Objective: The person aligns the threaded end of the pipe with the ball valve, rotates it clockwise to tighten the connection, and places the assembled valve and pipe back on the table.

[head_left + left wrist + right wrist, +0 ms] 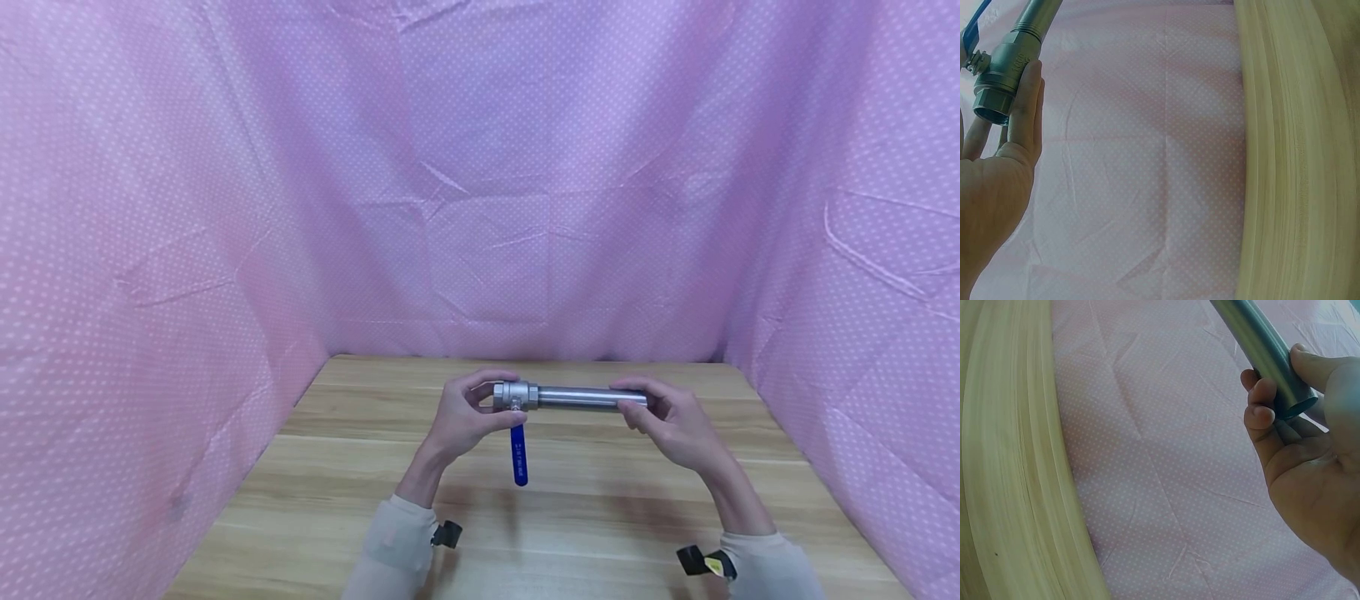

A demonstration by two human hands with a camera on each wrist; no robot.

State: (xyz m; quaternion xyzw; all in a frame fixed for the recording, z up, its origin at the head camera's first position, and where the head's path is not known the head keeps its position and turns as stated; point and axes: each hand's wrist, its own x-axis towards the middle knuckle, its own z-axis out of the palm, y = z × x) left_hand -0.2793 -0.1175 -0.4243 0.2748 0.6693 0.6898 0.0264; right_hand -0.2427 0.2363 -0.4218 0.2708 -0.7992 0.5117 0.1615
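Observation:
A silver ball valve [516,395] with a blue lever handle [519,457] is joined to a steel pipe [577,397], and both are held level above the table. My left hand [465,419] grips the valve body between thumb and fingers, with the lever pointing down toward me. Threads show where the pipe [1040,19] meets the valve [1002,78] in the left wrist view. Around the pipe's free right end curl the thumb and fingers of my right hand [678,422]. The right wrist view shows that pipe end [1272,359] as an open tube.
Beneath the hands lies a wood-grain table [360,483]. Pink dotted cloth [487,208] hangs behind the table and along its left and right sides. Black straps [447,534] sit at both wrists.

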